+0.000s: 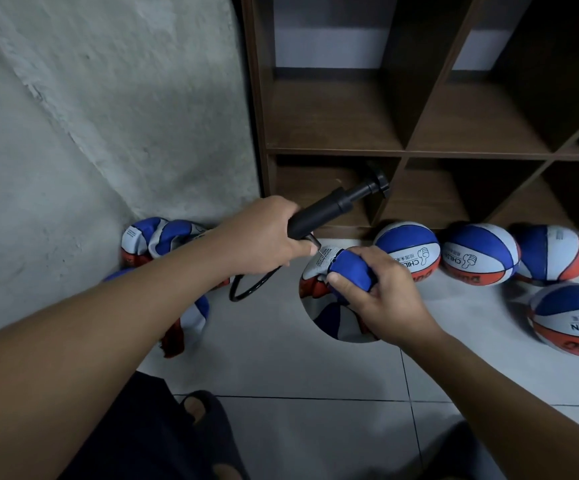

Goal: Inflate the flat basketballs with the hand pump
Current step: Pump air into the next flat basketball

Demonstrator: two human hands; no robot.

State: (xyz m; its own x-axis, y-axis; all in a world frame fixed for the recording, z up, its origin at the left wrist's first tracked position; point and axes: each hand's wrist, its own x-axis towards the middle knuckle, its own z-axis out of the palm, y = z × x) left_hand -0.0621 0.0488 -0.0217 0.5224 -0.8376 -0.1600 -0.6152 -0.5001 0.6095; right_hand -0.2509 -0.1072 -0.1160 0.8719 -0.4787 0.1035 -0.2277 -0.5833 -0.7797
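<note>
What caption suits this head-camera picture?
Left hand grips the hand pump, right hand pinches a flat basketball.

Left hand [264, 237] grips black hand pump [333, 207], needle at valve panel of crumpled flat basketball [333, 317], which right hand [378, 292] pinches. Four inflated basketballs [407, 249] lie right, before brown cubby shelf [333, 152]. More flat balls [153, 237] left, against wall.

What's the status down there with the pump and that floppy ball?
Left hand grips black hand pump, needle at valve. Right hand pinches flat basketball. Four inflated basketballs along shelf; more flat ones left. Nothing in the way.
</note>
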